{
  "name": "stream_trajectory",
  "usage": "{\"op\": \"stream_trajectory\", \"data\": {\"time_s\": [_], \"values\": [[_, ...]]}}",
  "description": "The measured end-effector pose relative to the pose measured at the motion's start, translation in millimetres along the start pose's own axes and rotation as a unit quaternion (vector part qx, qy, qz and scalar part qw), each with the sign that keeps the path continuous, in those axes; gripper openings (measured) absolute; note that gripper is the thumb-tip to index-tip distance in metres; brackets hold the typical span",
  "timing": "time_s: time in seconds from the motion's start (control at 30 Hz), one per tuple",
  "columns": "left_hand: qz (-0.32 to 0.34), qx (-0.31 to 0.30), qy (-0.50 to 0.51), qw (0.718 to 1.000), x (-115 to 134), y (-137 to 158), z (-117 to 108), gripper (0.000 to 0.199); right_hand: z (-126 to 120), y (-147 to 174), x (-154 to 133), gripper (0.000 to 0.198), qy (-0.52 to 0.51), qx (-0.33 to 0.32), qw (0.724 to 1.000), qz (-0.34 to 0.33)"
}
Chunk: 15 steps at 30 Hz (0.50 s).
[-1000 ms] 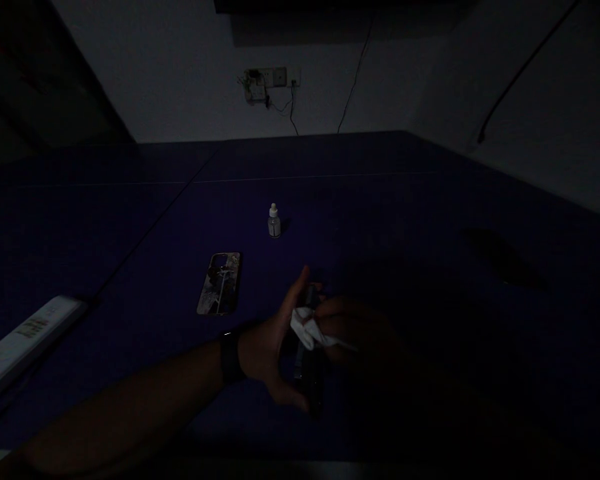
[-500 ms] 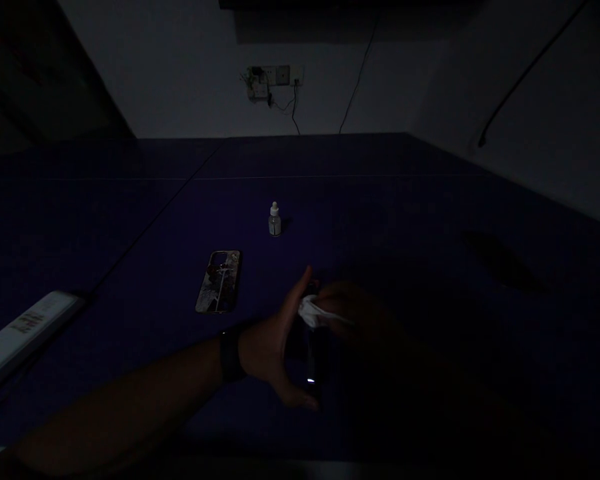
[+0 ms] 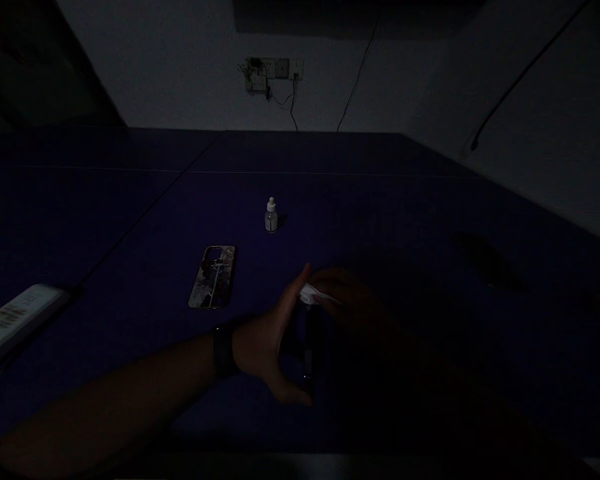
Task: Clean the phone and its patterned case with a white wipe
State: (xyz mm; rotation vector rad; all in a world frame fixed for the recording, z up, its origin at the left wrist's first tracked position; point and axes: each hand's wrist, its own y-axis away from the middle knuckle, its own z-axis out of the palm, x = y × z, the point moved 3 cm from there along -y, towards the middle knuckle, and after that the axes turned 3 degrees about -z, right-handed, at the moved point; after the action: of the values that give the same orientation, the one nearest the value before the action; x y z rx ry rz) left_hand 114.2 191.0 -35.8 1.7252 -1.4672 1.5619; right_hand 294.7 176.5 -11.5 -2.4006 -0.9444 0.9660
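Observation:
My left hand (image 3: pixel 270 347), with a dark band on its wrist, is closed around the two ends of a dark, slim phone (image 3: pixel 309 343). The phone stands edge-on and its face is hard to make out in the dark. In my right hand (image 3: pixel 347 297) is a crumpled white tissue (image 3: pixel 311 294), pinched and pressed at the phone's far end. Shadow hides most of the right hand and forearm. A patterned phone case (image 3: pixel 213 277) lies flat to the left of my hands. Beyond them stands a small dropper bottle (image 3: pixel 271 217) with a white cap.
A white power strip (image 3: pixel 17 320) lies at the left on the dark blue table (image 3: pixel 355 200). Some dark flat object (image 3: pixel 487 260) rests at the right. Wall sockets (image 3: pixel 267 70) with cables are at the back.
My right hand and the tissue have shifted slightly toward the phone's far end. The bright glint on the phone's near end has dimmed. The view has tilted a little.

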Motion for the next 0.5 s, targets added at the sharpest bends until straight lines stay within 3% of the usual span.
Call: {"op": "stream_trajectory", "data": {"time_s": [0.1,0.2,0.4,0.5], "values": [[-0.009,0.008,0.039,0.999,-1,0,-1,0.161,-6,2,-22,0.023,-0.026,0.003,0.997,-0.072],[-0.032,0.031,0.096,0.994,-1,1,-1,0.154,-13,4,-43,0.026,-0.049,-0.009,0.994,-0.098],[-0.133,0.034,0.222,0.965,2,1,0,0.124,-17,11,-63,0.068,-0.025,-0.06,0.987,-0.145],[-0.122,0.05,0.199,0.971,2,-1,0,0.111,-18,11,-61,0.07,0.044,-0.053,0.984,-0.166]]}}
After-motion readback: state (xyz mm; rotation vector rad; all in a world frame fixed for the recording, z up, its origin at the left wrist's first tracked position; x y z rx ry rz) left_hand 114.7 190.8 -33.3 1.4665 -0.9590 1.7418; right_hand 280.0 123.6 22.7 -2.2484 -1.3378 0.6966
